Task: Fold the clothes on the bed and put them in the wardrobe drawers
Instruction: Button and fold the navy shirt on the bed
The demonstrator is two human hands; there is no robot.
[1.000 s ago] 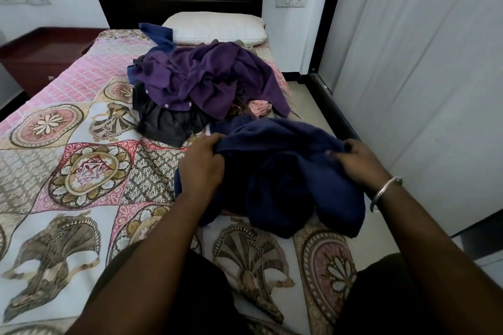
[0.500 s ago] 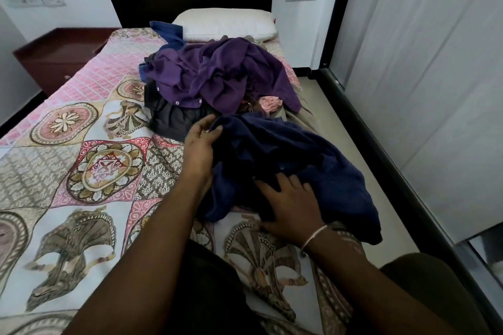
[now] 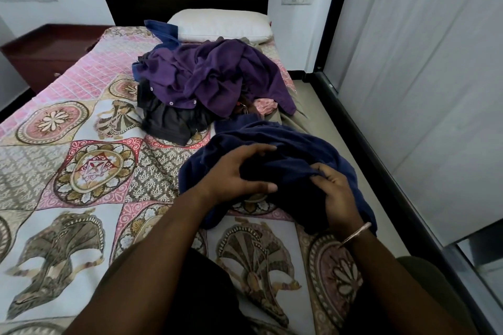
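Fingers of the right hand (image 3: pixel 337 193) pinch a bunched fold of the navy garment (image 3: pixel 285 160); the left hand (image 3: pixel 236 174) arches over it, fingers spread and only loosely curved. Taking the pillow (image 3: pixel 220 25) as landmark: the bed (image 3: pixel 81 171) stretches toward the camera from it, the unfolded purple-topped pile (image 3: pixel 206 76) lies just before it, the navy garment nearer still. Judging by this, nothing is folded yet and the drawers remain ahead

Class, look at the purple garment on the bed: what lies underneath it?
Under the purple garment a dark grey garment sticks out, with a bit of pink cloth at its right. Anything deeper in the pile is covered.
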